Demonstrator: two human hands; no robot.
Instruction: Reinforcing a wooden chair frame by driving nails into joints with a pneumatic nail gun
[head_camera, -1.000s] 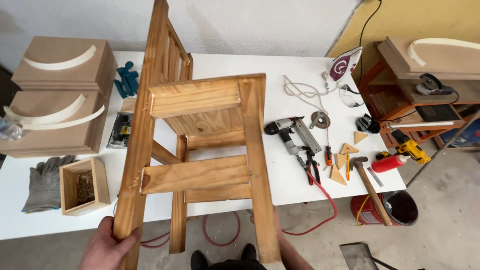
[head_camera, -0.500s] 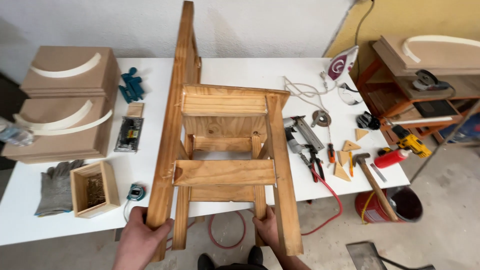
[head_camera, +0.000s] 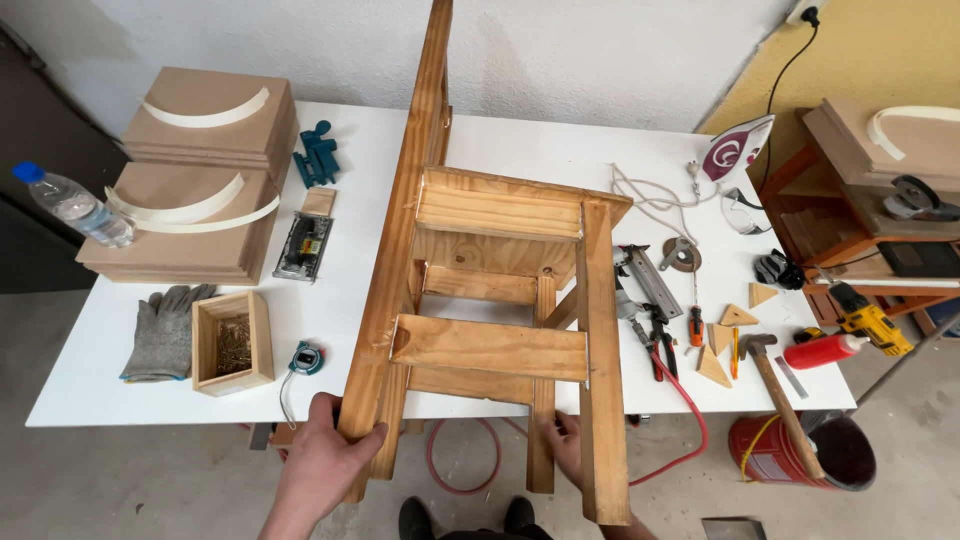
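A wooden chair frame (head_camera: 495, 345) lies tipped over the near edge of the white table (head_camera: 560, 150), its long back post running away from me. My left hand (head_camera: 325, 462) grips the near end of the left post. My right hand (head_camera: 566, 447) holds a leg at the lower right, partly hidden behind the long right-hand post.
Left of the chair: a small wooden box of screws (head_camera: 233, 343), a grey glove (head_camera: 160, 330), a tape measure (head_camera: 305, 357), stacked board pieces (head_camera: 195, 215), a water bottle (head_camera: 70, 203). Right: a nail gun (head_camera: 645, 280), a hammer (head_camera: 775, 385), wooden wedges (head_camera: 715, 365), a red bucket (head_camera: 790, 452).
The chair has shifted right and a little away from me. My hands have slid along its legs; the left now clasps the post end.
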